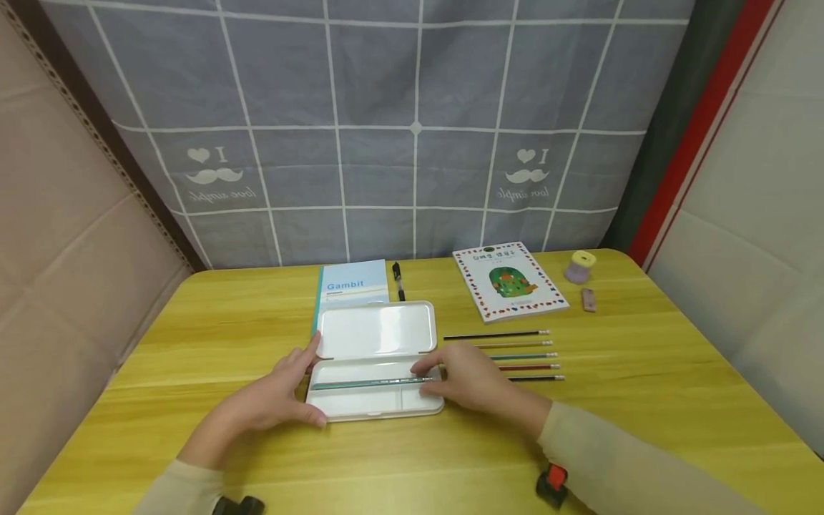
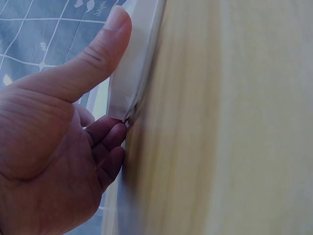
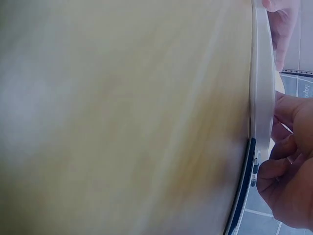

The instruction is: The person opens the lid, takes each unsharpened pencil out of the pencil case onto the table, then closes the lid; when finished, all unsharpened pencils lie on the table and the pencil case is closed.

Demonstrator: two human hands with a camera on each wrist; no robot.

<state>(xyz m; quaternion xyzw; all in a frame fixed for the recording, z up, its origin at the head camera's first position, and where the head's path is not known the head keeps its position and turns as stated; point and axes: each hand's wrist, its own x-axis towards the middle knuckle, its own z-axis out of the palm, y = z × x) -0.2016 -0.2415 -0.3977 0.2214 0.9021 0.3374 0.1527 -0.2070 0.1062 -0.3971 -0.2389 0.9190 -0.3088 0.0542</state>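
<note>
A white pencil case (image 1: 360,410) lies with its lid (image 1: 378,331) folded back on the table. Inside the tray rests a teal pencil (image 1: 367,384), lying lengthwise. My left hand (image 1: 273,393) holds the case's left end, its thumb at the front corner; in the left wrist view the other fingers (image 2: 110,142) curl against the end of the case. At the tray's right end, my right hand (image 1: 473,375) pinches the pencil's tip end between thumb and forefinger. The right wrist view shows its remaining fingers (image 3: 274,169) curled beside the case.
Several pencils (image 1: 515,356) lie in rows to the right, partly behind the right hand. Behind the case are a Gambit notebook (image 1: 354,275) and a black pen (image 1: 398,280). Farther right lie a picture-cover book (image 1: 508,282), a yellow-lidded container (image 1: 581,266) and an eraser (image 1: 589,300).
</note>
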